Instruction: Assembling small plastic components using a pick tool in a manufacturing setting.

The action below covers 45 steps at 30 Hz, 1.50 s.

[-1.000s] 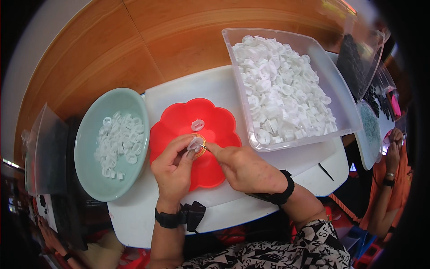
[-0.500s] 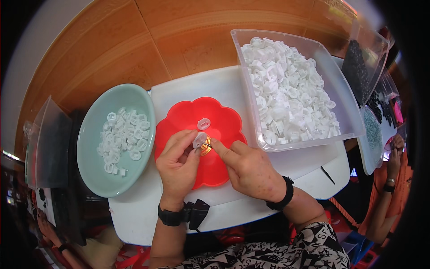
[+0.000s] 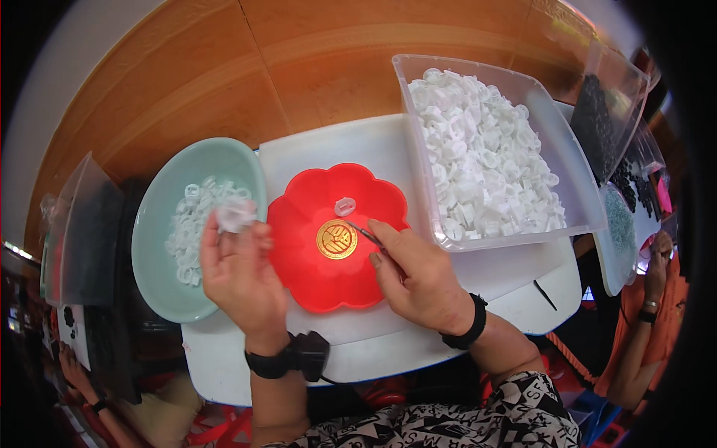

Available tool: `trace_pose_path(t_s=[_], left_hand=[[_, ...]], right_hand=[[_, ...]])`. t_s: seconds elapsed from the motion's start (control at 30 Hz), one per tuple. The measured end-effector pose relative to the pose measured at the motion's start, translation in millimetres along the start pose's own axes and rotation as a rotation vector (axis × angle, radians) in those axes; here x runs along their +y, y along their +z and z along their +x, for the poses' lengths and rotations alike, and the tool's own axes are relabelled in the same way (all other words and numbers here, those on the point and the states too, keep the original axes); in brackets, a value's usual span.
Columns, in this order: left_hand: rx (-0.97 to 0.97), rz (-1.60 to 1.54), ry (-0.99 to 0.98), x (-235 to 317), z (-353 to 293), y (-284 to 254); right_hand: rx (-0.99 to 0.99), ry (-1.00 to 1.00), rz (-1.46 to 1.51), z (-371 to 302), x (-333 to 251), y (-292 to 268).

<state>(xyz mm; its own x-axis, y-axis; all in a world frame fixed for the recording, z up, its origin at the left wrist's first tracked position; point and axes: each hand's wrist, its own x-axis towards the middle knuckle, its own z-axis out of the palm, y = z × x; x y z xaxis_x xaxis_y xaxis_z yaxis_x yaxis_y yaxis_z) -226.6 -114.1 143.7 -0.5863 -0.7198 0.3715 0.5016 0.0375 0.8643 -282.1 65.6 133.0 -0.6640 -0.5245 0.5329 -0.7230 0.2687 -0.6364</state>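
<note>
My left hand (image 3: 243,280), smeared by motion, holds a small round white plastic piece (image 3: 235,214) between thumb and fingers over the right rim of the pale green bowl (image 3: 153,261). Several similar white pieces lie heaped in that bowl. My right hand (image 3: 414,276) grips a thin pointed metal tool (image 3: 366,234) above the red flower-shaped tray (image 3: 321,287). The tool's tip is close to another clear-white round piece (image 3: 344,207) lying in the tray. A gold round emblem (image 3: 337,240) shows on the tray's bottom.
A large clear bin (image 3: 515,237) full of white pieces stands at the right on the white table (image 3: 418,336). A thin black tool (image 3: 544,295) lies near the table's right edge. Further clear bins (image 3: 635,82) stand at the far right. Another person's hand (image 3: 657,261) shows there.
My left hand has moved left from over the red tray to the green bowl's rim, carrying the white piece. The right hand's tool has come away from that piece and stays over the tray.
</note>
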Motion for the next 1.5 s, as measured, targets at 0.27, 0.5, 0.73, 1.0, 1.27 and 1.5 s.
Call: trace_pose_path(t_s=[0.27, 0.5, 0.73, 1.0, 1.27, 1.5], left_hand=[[0.313, -0.866, -0.246, 20, 19, -18], [-0.076, -0.705, -0.203, 10, 12, -27], [-0.085, -0.521, -0.086, 1, 9, -27], [-0.001, -0.106, 0.182, -5, 4, -23], [0.004, -0.126, 0.153, -9, 5, -22], [0.011, -0.199, 0.176, -1, 5, -25]], right_hand=[[-0.198, -0.079, -0.081, -1, -4, -8], [-0.601, -0.155, -0.399, -11, -11, -5], [-0.383, -0.196, -0.459, -8, -7, 1], [-0.099, -0.184, -0.163, 0, -8, -10], [-0.238, -0.279, -0.127, -1, -13, -34], [-0.216, -0.173, 0.032, -17, -19, -36]])
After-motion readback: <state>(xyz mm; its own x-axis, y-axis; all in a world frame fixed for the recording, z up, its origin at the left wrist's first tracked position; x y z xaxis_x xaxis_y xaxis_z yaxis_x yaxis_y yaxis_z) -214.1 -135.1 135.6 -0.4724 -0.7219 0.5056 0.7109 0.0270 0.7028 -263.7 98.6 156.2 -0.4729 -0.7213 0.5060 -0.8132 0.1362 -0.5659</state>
